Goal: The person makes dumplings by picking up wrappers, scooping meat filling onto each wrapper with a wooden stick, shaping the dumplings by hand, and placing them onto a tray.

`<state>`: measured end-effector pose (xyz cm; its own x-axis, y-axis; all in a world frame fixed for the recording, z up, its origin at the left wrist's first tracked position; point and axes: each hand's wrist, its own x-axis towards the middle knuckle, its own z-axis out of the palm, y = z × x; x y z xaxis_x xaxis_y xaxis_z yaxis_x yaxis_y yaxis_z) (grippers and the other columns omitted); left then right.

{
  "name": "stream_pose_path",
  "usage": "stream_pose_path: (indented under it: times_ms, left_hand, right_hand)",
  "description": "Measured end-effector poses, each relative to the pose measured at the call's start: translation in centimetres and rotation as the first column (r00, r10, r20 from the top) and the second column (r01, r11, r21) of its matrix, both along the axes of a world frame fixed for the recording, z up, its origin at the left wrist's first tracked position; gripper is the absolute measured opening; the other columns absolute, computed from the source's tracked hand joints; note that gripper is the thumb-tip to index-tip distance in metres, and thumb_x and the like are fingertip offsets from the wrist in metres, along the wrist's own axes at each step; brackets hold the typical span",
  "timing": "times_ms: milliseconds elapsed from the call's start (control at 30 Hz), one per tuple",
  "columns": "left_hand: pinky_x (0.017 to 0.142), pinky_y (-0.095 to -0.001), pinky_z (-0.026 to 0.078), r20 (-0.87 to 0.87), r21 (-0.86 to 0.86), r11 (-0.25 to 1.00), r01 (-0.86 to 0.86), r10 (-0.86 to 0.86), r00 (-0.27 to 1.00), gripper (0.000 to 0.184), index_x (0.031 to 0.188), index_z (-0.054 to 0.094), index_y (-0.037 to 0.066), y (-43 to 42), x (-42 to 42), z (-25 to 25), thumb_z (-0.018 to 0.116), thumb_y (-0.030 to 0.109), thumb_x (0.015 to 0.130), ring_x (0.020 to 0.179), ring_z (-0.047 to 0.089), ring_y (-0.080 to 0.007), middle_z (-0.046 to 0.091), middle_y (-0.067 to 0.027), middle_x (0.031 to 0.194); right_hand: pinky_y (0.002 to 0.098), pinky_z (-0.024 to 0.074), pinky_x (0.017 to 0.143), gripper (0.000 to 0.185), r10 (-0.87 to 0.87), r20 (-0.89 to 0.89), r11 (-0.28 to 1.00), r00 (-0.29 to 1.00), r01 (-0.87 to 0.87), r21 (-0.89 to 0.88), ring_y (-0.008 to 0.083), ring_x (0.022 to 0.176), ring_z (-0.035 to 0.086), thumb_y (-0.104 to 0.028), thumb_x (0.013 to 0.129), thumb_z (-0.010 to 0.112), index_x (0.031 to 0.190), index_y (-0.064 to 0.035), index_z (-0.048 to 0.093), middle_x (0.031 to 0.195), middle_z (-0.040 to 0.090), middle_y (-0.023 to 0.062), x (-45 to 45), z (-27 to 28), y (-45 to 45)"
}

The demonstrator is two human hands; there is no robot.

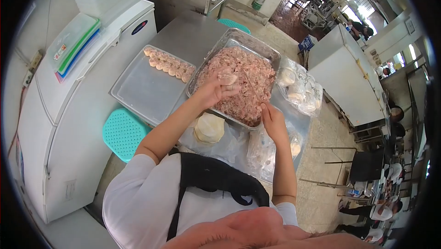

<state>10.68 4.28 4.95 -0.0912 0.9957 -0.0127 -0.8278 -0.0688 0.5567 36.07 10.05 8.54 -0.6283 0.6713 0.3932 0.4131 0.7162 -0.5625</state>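
A deep metal pan (216, 47) heaped with pinkish ground meat (239, 63) lies in front of me. My left hand (217, 89) is over the near left part of the meat, its fingers curled under a small pale dough wrapper (228, 80). At the pan's near right rim, my right hand (274, 119) is closed on a thin stick-like tool (253, 88) that reaches over the meat. Left of the pan, a flat tray (142, 90) carries rows of small filled dumplings (169, 65) along its far edge. A stack of round dough wrappers (209, 128) sits on plastic near my body.
Plastic bags of dough wrappers (301, 86) lie right of the pan, and another bag (262, 152) lies near me. A teal stool (123, 134) stands beside the metal table (183, 33). White freezers (98, 65) flank the left; people work far right.
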Motion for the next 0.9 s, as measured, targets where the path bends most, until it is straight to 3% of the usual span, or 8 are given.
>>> stream_pose_path:
  times_ms: [67, 167, 233, 433, 567, 667, 733, 900]
  left_hand:
    - [0.097, -0.0496, 0.049, -0.229, 0.008, 0.997, 0.081, -0.077, 0.97, 0.056, 0.136, 0.043, 0.01, -0.4, 0.4, 0.7, 0.068, 0.016, 0.087, 0.107, 0.062, -0.0297, 0.06, -0.0161, 0.12]
    - [0.094, -0.0385, 0.051, -0.738, -0.032, 0.999, 0.007, -0.029, 0.675, 0.068, 0.141, 0.042, 0.01, -0.2, 0.6, 1.2, 0.073, 0.008, 0.081, 0.109, 0.062, -0.0246, 0.057, -0.017, 0.129]
    - [0.08, -0.032, 0.054, -0.869, 0.49, 0.871, 0.012, 0.488, 0.083, 0.059, 0.131, 0.054, 0.009, 0.0, 0.7, 1.2, 0.076, 0.008, 0.076, 0.093, 0.065, -0.0168, 0.063, -0.0124, 0.121]
    - [0.091, -0.033, 0.049, -0.968, -0.133, 0.966, 0.22, -0.175, 0.181, 0.047, 0.115, 0.067, 0.007, -0.4, 0.6, 3.1, 0.078, 0.021, 0.072, 0.1, 0.065, -0.0231, 0.069, -0.014, 0.112]
    - [0.089, -0.0332, 0.049, -0.994, -0.081, 0.985, 0.153, -0.091, 0.06, 0.042, 0.112, 0.068, 0.007, 0.8, 0.5, -2.0, 0.077, 0.021, 0.073, 0.099, 0.066, -0.0221, 0.07, -0.0159, 0.106]
    - [0.086, -0.0346, 0.05, -0.944, 0.03, 0.989, -0.143, 0.075, 0.32, 0.041, 0.11, 0.069, 0.008, 1.6, -0.1, -5.5, 0.076, 0.026, 0.074, 0.096, 0.066, -0.0231, 0.069, -0.0181, 0.103]
    - [0.088, -0.0342, 0.05, -0.945, -0.236, 0.969, -0.073, -0.211, 0.249, 0.048, 0.115, 0.066, 0.004, 1.9, -0.6, -5.6, 0.077, 0.029, 0.075, 0.099, 0.066, -0.0252, 0.069, -0.0188, 0.107]
    - [0.085, -0.0345, 0.051, -0.974, -0.169, 0.973, -0.155, -0.141, 0.175, 0.058, 0.126, 0.058, 0.004, 0.6, 0.9, -3.4, 0.079, 0.026, 0.077, 0.095, 0.065, -0.0237, 0.067, -0.0153, 0.109]
  right_hand:
    - [0.0284, 0.0411, 0.047, 0.031, -0.037, 0.122, 0.884, 0.992, 0.09, -0.46, 0.0132, 0.052, 0.053, -0.027, 0.102, 0.048, 0.103, -0.0025, 0.066, 0.062, 0.055, 0.0065, 0.9, -0.3, 0.7]
    - [0.0244, 0.0358, 0.044, 0.032, 0.057, 0.076, 0.824, 0.996, -0.004, -0.566, 0.0082, 0.047, 0.047, -0.03, 0.102, 0.05, 0.109, -0.0037, 0.068, 0.06, 0.054, 0.0015, 1.5, -0.1, 0.7]
    - [0.0247, 0.0374, 0.045, 0.033, 0.109, 0.095, 0.843, 0.989, -0.041, -0.537, 0.0086, 0.049, 0.048, -0.03, 0.101, 0.051, 0.112, -0.0037, 0.067, 0.062, 0.054, 0.0015, 1.9, 1.9, 0.0]
    - [0.0281, 0.0449, 0.056, 0.033, 0.225, 0.116, 0.906, 0.968, -0.164, -0.391, 0.0107, 0.061, 0.055, -0.029, 0.098, 0.057, 0.122, -0.006, 0.065, 0.067, 0.056, 0.0023, 2.4, -0.1, 0.4]
    - [0.0355, 0.0495, 0.062, 0.028, 0.251, 0.124, 0.964, 0.96, -0.236, -0.125, 0.0227, 0.071, 0.065, -0.026, 0.096, 0.06, 0.118, -0.0097, 0.066, 0.078, 0.066, 0.0088, 3.4, -3.1, 3.7]
    - [0.0417, 0.0507, 0.065, 0.022, -0.037, 0.226, 0.989, 0.973, 0.003, 0.145, 0.0325, 0.077, 0.066, -0.024, 0.094, 0.06, 0.112, -0.0116, 0.065, 0.086, 0.067, 0.0116, 2.2, -0.8, 0.9]
    - [0.0433, 0.0506, 0.066, 0.02, -0.032, 0.25, 0.989, 0.968, -0.006, 0.15, 0.0338, 0.078, 0.065, -0.023, 0.094, 0.06, 0.11, -0.0121, 0.064, 0.085, 0.066, 0.0116, 1.1, -2.0, -0.4]
    - [0.0458, 0.0503, 0.067, 0.018, -0.07, 0.496, 0.995, 0.865, 0.028, 0.093, 0.0353, 0.078, 0.064, -0.023, 0.093, 0.06, 0.107, -0.013, 0.065, 0.085, 0.065, 0.0115, 2.9, -6.4, 3.3]
